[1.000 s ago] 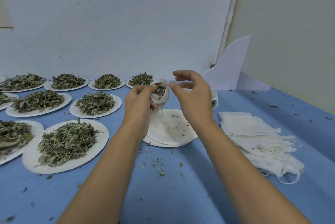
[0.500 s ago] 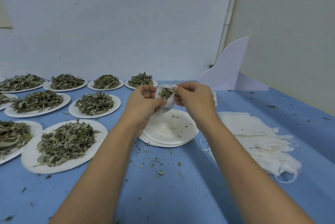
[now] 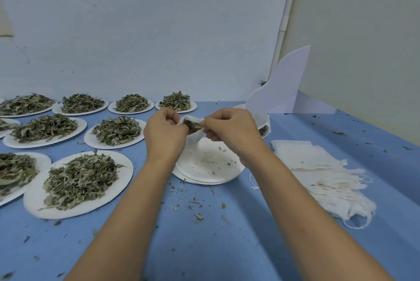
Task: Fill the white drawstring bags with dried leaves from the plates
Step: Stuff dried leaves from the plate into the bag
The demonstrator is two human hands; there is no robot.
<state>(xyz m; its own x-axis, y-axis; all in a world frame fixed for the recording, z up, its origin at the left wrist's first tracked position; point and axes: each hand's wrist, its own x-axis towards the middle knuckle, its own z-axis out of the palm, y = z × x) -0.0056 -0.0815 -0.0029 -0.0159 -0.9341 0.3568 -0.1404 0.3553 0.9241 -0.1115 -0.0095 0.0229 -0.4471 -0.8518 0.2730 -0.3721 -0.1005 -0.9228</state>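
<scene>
A small white drawstring bag (image 3: 194,137) hangs above the emptied plate stack (image 3: 208,162), its mouth spread and dried leaves showing inside. My left hand (image 3: 164,135) pinches the left edge of the mouth, and my right hand (image 3: 229,132) pinches the right edge. Plates heaped with dried leaves cover the left of the blue table, the nearest one (image 3: 78,182) in front and another (image 3: 116,132) behind it. A pile of flat empty bags (image 3: 318,171) lies to the right.
A filled bag (image 3: 263,125) lies behind my right hand. A white curved card (image 3: 281,85) stands in the back corner. Leaf crumbs (image 3: 197,208) litter the blue table near the front. Walls close the back and right sides.
My right hand came down from above and took hold of the bag's right edge. Both hands lowered the bag a little and spread its mouth.
</scene>
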